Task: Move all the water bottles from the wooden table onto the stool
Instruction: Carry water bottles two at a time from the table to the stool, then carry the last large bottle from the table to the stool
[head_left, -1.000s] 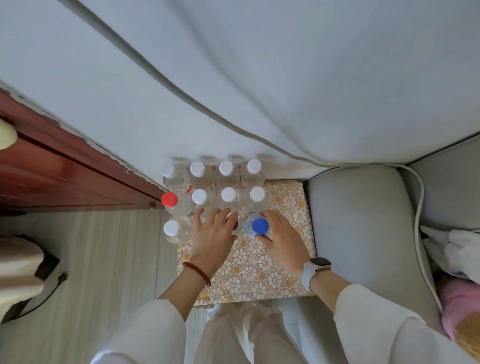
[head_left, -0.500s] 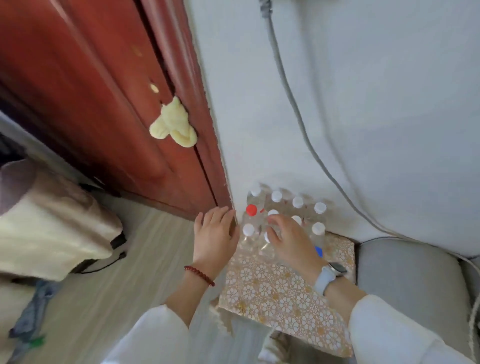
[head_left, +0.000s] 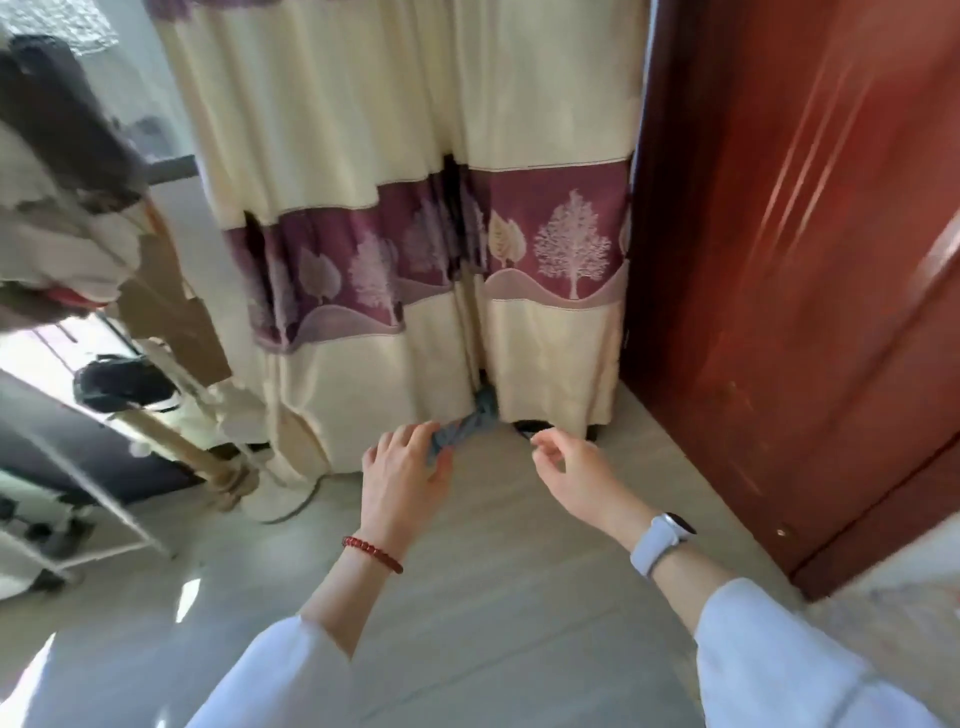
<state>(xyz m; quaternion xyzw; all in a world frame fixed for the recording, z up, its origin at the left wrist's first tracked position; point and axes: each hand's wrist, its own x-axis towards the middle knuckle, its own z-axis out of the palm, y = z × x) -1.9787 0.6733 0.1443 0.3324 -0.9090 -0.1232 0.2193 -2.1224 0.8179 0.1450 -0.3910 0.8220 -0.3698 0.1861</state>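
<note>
No water bottle, stool or wooden table shows in the head view. My left hand (head_left: 402, 478), with a red bead bracelet on the wrist, hangs over the floor with relaxed fingers and holds nothing. My right hand (head_left: 571, 475), with a pale watch on the wrist, is held out beside it, fingers loosely curled and empty. Both hands are in front of the lower hem of a cream and purple curtain (head_left: 415, 249). A blue-grey cloth bundle (head_left: 462, 428) lies on the floor just behind my left fingertips.
A red-brown wooden door (head_left: 805, 260) stands at the right. At the left are a rack with clothes (head_left: 62, 218), a metal frame (head_left: 78, 499) and a wooden pole (head_left: 182, 447). Pale floorboards (head_left: 493, 571) lie under my arms.
The view has swung left, away from the bottles on the patterned stool. Both hands have left the bottles and now hang empty in front of the curtain.
</note>
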